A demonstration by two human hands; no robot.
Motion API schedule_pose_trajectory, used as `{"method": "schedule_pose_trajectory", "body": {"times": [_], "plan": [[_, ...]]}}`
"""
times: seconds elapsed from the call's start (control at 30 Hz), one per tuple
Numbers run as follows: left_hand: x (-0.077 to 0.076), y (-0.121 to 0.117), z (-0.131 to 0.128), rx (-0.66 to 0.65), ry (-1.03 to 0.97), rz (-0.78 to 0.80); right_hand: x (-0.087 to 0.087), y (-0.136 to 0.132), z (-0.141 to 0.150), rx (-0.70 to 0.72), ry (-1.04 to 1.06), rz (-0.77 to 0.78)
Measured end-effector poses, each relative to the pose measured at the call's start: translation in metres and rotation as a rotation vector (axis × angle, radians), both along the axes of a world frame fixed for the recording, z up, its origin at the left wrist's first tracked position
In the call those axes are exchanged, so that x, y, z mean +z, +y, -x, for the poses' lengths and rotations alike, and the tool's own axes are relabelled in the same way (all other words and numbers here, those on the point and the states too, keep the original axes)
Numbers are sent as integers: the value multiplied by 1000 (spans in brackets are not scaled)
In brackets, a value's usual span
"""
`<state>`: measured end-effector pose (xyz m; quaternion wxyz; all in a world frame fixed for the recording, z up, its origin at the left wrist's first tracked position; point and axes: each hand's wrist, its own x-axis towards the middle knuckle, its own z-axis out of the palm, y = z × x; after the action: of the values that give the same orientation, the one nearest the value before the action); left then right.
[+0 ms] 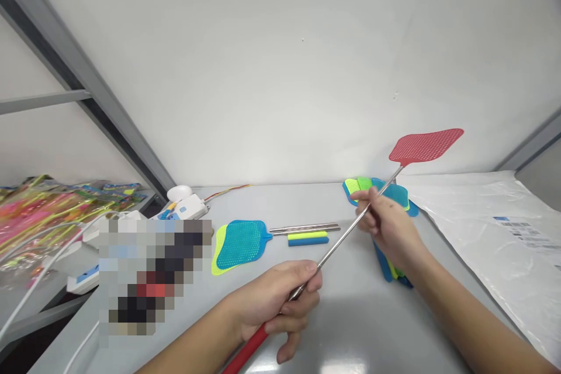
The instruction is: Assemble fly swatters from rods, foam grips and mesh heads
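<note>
A red fly swatter with a perforated head and a long metal rod is held up slantwise between both hands. My left hand grips the rod just above the red handle, its fingers curled around. Higher up the same rod, my right hand pinches it between thumb and fingers. Behind them on the table lie a blue fly swatter and a yellow one beneath it, their metal rods and handles pointing right. Partly hidden behind my right hand is a pile of blue, green and yellow swatters.
A white plastic bag with a printed label covers the table's right side. White power strips and cables lie at the left, beside a pixelated patch. Packaged colourful goods fill a rack at far left. A pale wall stands behind the table.
</note>
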<state>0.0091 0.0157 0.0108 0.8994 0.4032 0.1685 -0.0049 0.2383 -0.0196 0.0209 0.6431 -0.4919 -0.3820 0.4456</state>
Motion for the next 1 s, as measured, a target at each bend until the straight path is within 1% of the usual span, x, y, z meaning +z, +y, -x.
{"method": "schedule_pose_trajectory", "body": {"times": [0.1, 0.13, 0.17, 0.23, 0.3, 0.4, 0.47, 0.57, 0.6, 0.63, 0.73, 0.77, 0.8, 0.87, 0.9, 0.93, 1.0], "plan": [[1, 1, 1, 29, 3, -8, -5, -7, 22, 310, -122, 128], [1, 1, 1, 30, -3, -8, -5, -10, 28, 354, -132, 143], [1, 2, 2, 24, -11, -4, -4, -12, 32, 356, -149, 139], [1, 3, 1, 12, -19, 7, -1, -13, 32, 291, -165, 109], [3, 3, 1, 12, -16, 15, 3, -12, 27, 239, -170, 89], [7, 4, 2, 16, -8, 8, 6, -9, 16, 217, -145, 87], [10, 5, 3, 5, -2, -1, 6, -7, 11, 161, -110, 58], [11, 6, 6, -17, 1, -5, -1, -7, 12, 54, -60, -45], [10, 5, 6, -19, 1, -1, -5, -8, 16, 68, -64, -59], [9, 5, 6, -13, 0, 5, -9, -10, 22, 126, -77, -50], [8, 4, 5, 23, 4, 10, -20, -17, 44, 388, -70, 31], [8, 3, 5, 33, 12, 8, -23, -19, 50, 433, -45, 40], [8, 3, 5, 35, 24, 6, -24, -20, 53, 448, -34, 41], [10, 4, 6, 22, 49, 11, -22, -20, 52, 414, -27, 39], [11, 4, 6, 14, 58, 15, -20, -19, 46, 373, -27, 43], [11, 5, 7, 9, 62, 15, -16, -16, 38, 306, -13, 40], [12, 6, 9, -1, 67, 3, -8, -10, 16, 123, 56, 13]]}}
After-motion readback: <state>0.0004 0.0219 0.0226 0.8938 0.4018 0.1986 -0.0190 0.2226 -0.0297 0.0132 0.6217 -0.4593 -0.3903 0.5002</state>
